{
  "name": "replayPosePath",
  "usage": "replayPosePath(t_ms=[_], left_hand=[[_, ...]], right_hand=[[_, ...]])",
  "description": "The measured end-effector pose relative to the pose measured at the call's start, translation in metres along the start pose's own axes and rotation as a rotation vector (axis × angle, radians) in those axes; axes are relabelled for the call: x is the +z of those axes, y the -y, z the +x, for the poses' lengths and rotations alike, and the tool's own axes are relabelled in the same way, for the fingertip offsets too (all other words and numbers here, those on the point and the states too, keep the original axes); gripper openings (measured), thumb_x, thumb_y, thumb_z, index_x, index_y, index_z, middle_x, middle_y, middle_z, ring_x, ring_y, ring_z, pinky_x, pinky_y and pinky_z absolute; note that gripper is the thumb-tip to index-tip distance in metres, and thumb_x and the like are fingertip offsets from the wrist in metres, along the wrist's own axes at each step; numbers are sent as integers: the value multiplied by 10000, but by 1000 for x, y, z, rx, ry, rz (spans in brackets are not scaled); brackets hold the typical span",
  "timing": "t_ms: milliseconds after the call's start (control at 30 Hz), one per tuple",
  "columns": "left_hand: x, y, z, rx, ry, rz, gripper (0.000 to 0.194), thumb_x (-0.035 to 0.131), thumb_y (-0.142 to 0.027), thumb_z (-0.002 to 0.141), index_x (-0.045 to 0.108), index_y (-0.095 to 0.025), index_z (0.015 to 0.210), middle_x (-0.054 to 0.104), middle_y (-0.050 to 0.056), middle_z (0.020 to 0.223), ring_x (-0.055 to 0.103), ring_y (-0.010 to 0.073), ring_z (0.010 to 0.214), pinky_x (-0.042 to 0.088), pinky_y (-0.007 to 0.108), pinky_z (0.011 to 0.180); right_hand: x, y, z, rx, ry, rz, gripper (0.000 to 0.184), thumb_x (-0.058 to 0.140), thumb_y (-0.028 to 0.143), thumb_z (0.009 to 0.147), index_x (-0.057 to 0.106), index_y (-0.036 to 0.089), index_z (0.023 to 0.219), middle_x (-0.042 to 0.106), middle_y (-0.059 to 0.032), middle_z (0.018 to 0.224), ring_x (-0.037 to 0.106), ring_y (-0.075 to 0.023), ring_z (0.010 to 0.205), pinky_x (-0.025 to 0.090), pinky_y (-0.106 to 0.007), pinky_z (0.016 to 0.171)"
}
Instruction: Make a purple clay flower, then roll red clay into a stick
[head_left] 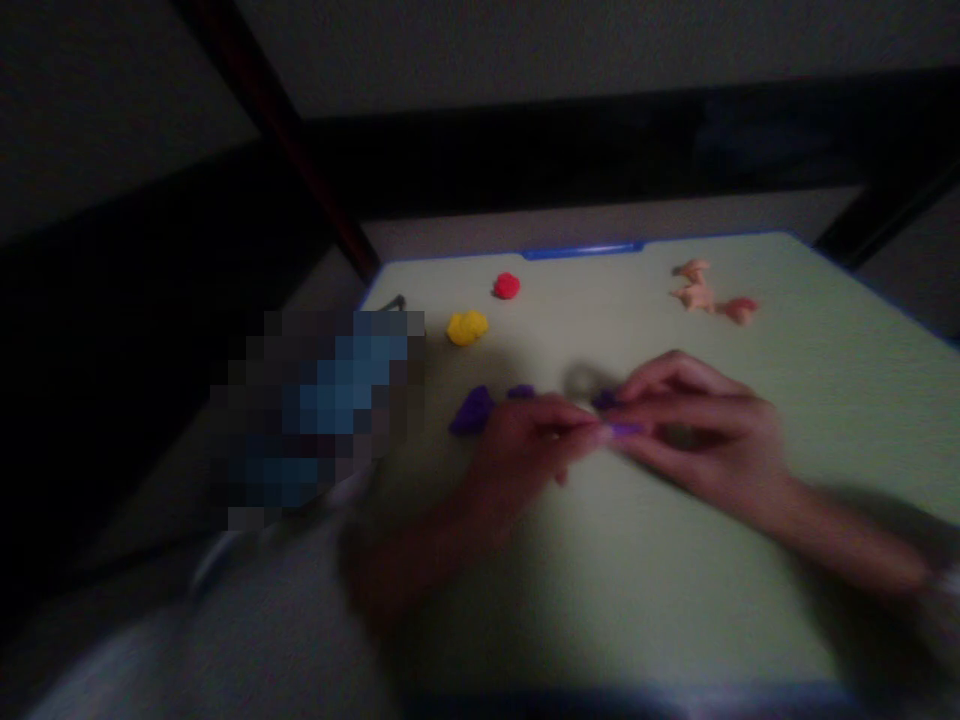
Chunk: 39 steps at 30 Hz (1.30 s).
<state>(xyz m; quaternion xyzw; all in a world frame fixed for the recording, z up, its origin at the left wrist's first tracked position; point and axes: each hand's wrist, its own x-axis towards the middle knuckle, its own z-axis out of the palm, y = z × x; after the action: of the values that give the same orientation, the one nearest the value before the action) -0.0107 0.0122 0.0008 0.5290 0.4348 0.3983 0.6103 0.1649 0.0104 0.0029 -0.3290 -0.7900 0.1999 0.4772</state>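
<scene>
A small strip of purple modelling clay (625,430) lies between my two hands, just above the board. My right hand (712,440) pinches it between thumb and fingers. The fingertips of my left hand (529,435) are closed on its left end. Another bit of purple clay (606,398) shows by the right index finger; I cannot tell if it is held or lies on the board. Behind my left hand rest a larger purple lump (472,411) and a small purple piece (520,391), both partly covered. The picture is dim and blurred.
The pale board (600,600) has a blue edge with a blue handle (583,250) at the back. A yellow lump (467,327) and a red lump (506,286) sit toward the back left. Peach-coloured shaped pieces (697,295) lie at the back right. A blurred-out person is at left.
</scene>
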Motion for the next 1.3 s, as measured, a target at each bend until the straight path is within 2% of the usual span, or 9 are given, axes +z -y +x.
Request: replayPosePath(t_ms=[233, 433, 667, 1033, 1200, 1300], left_hand=[[1, 0, 0, 25, 22, 25, 135, 675, -268, 652, 651, -141, 613, 511, -31, 582, 424, 48, 448, 346, 166, 372], [0, 2, 0, -40, 4, -107, 285, 619, -386, 709, 588, -146, 558, 475, -27, 515, 416, 66, 453, 329, 171, 357], [1, 0, 0, 23, 30, -34, 120, 690, -250, 638, 667, -144, 585, 506, -24, 583, 429, 51, 455, 348, 161, 357], [1, 3, -1, -35, -24, -3, 175, 728, -269, 598, 643, -127, 540, 507, -30, 556, 424, 36, 404, 322, 157, 335], [0, 5, 0, -25, -54, -1, 188, 715, -295, 595, 641, -132, 539, 492, -37, 531, 413, 39, 394, 311, 166, 334], [0, 3, -1, -27, -79, -31, 156, 706, -273, 607, 654, -134, 561, 492, -33, 546, 415, 46, 425, 318, 168, 349]], right_hand=[[3, 3, 0, -35, 15, 18, 158, 691, 143, 746, 725, 228, 875, 597, -40, 836, 600, -129, 718, 506, -233, 525], [2, 4, 2, -11, -43, 26, 207, 716, 123, 712, 735, 247, 877, 598, -31, 807, 581, -119, 672, 479, -219, 485], [5, 4, 0, 2, -24, 47, 170, 711, 135, 719, 732, 235, 854, 605, -32, 824, 587, -125, 691, 490, -233, 504], [12, 4, -2, 1, -13, 65, 56, 681, 148, 752, 712, 183, 782, 600, -39, 791, 584, -116, 664, 464, -212, 467], [11, 3, -2, 18, -46, 53, 147, 697, 164, 739, 720, 211, 877, 597, -30, 795, 568, -107, 629, 475, -215, 463], [9, 3, -1, 3, -57, 33, 137, 694, 161, 743, 725, 220, 862, 600, -33, 795, 572, -114, 639, 478, -221, 463]])
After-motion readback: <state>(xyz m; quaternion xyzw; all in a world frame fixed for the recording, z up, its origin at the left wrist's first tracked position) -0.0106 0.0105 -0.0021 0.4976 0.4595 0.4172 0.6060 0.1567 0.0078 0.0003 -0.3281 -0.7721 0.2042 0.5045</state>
